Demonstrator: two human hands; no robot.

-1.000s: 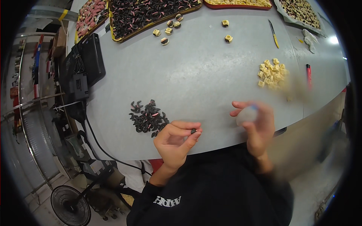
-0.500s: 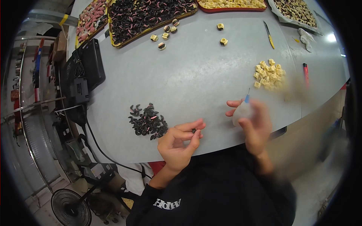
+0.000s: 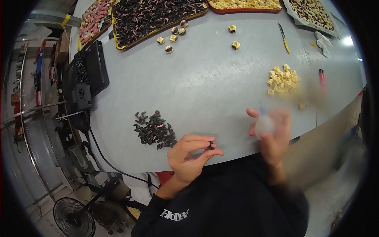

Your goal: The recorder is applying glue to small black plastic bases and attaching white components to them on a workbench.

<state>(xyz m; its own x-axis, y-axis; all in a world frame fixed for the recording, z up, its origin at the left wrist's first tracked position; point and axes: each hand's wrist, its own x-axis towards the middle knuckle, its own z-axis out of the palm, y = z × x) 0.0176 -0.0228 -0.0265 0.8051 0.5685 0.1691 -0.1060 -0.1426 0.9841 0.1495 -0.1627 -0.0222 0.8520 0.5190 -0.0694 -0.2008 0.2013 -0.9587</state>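
My left hand pinches a small black curved piece between thumb and fingertips, close to the table's front edge. In my right hand is a small whitish squeeze bottle with a thin blue tip pointing away from me; motion smears both. To the left of my left hand lies a loose pile of black crescent-shaped pieces, a few with pink bits. Beyond my right hand sits a heap of pale yellow hollow cube-like pieces, with one stray piece nearer its right side.
Along the far side stand a tray of black pieces, a red tray of yellow pieces and a lined tray of two-coloured pieces. A yellow-handled knife, a red marker-like stick and a black device with cables lie on the table.
My left hand has shifted slightly right, and its black piece shows more between the fingertips. My right hand has moved a little right and nearer to me with the bottle.
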